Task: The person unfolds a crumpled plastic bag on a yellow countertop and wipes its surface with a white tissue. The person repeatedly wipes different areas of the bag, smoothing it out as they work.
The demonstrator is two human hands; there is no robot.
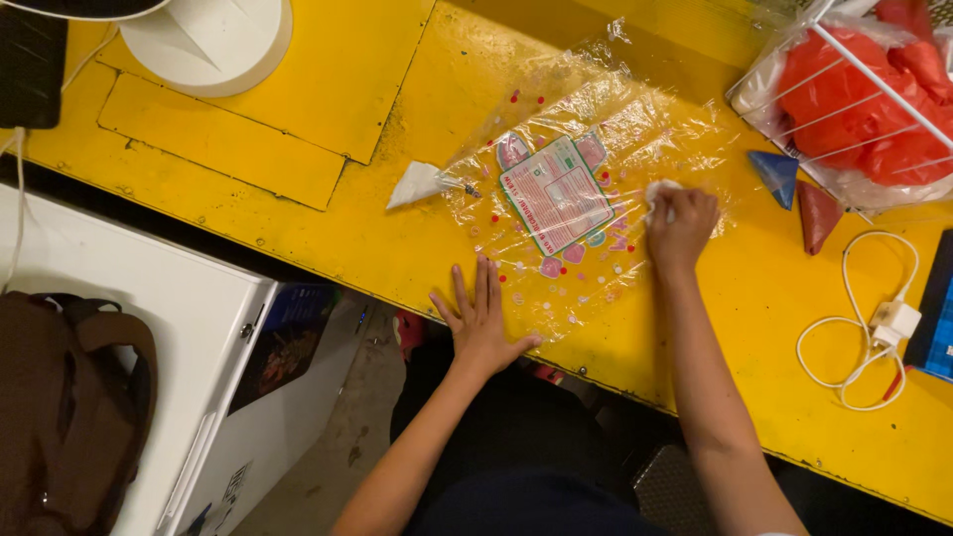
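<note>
A clear plastic bag (586, 149) printed with pink dots and a green-and-red label (556, 194) lies flat on the yellow table (328, 69). My left hand (481, 318) rests flat, fingers spread, on the bag's near edge. My right hand (678, 223) is closed around a small white piece (659, 189) and presses on the bag's right side. A white cone-shaped packet (417, 184) lies at the bag's left end.
A blue cone (776, 174) and a red cone (816, 213) lie to the right, beside a wire basket (874, 74) holding red cones in plastic. A white cable with charger (874, 323) lies right. A white round base (208, 40) stands at back left. A brown backpack (69, 417) sits below left.
</note>
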